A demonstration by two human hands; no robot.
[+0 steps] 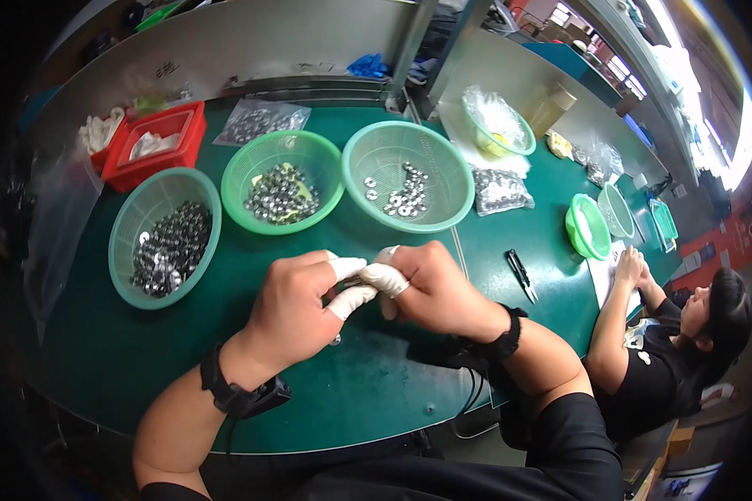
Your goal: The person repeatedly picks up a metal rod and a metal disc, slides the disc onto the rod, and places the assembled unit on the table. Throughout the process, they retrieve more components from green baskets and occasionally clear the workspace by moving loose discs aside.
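Observation:
My left hand (301, 296) and my right hand (430, 284) meet over the green table, thumbs and fingertips pinched together. White finger cots cover several fingertips on both. What they pinch is mostly hidden; only a small dark, shiny sliver shows between them. Under my left hand a small metal piece (336, 340) lies on the table. Beyond the hands stand three mesh baskets: a left basket (119, 250) full of dark, shiny metal parts, a bright green middle basket (236, 179) with a heap of silver parts, and a pale green right basket (447, 171) holding fewer round ones.
Black-handled snips (520, 274) lie to the right. Bagged metal parts (501, 192) and another parts bag (261, 123) rest farther back. A red bin (188, 138) stands at the far left. On the right a person (668, 351) sits by small green baskets (589, 227).

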